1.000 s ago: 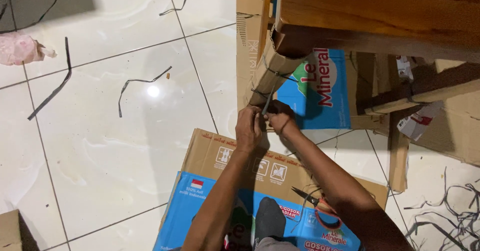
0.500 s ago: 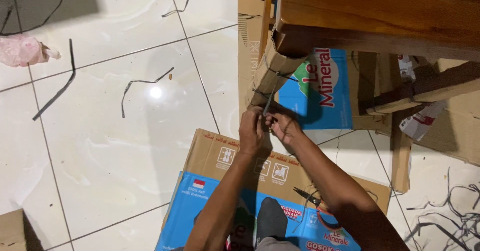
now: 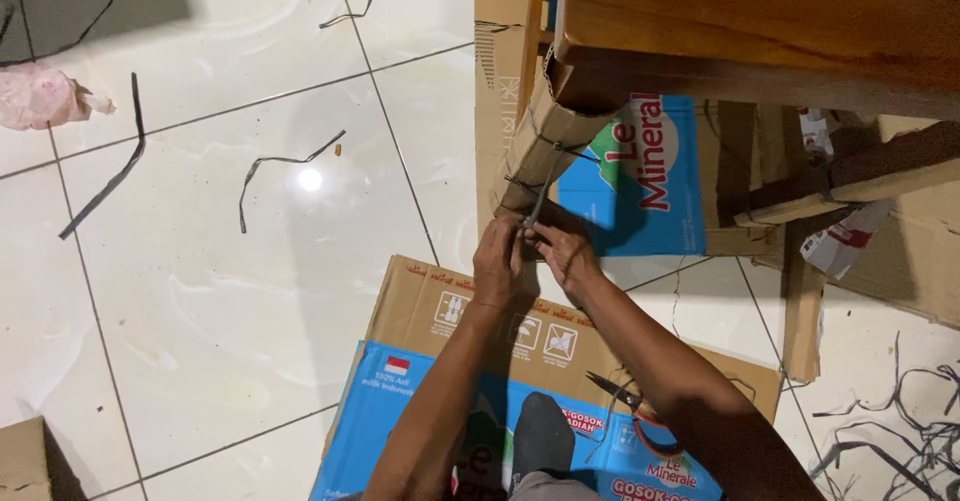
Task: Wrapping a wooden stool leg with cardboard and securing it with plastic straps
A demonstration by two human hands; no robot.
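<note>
1. Pinching a thin dark strap (image 3: 537, 204) at the foot of a cardboard-wrapped wooden leg (image 3: 540, 151), both hands meet just below the wrap, low on the leg and above the tiled floor (image 3: 250, 291).
2. Left hand (image 3: 498, 259) is closed, fingertips gripping the strap's lower end, knuckles turned up toward the camera.
3. Right hand (image 3: 564, 251) sits right beside it, touching the left, fingers curled onto the same strap at the leg's bottom edge.
4. More dark strap bands ring the cardboard wrap higher up, and the leg runs up to a brown wooden furniture frame (image 3: 750, 31) at top right.
5. Behind the leg lies a flattened blue-and-brown carton (image 3: 650, 181); another flat carton (image 3: 450, 361) lies under the forearms.
6. Scissors with orange handles (image 3: 640, 416) rest on that near carton, just under the right forearm, untouched.
7. Loose dark strap offcuts (image 3: 280, 166) lie scattered on the white tiles to the left, well apart from the hands, with a pink crumpled bag (image 3: 40, 96) at the far left edge.
8. A tangle of more strap scraps (image 3: 900, 421) lies at lower right.
</note>
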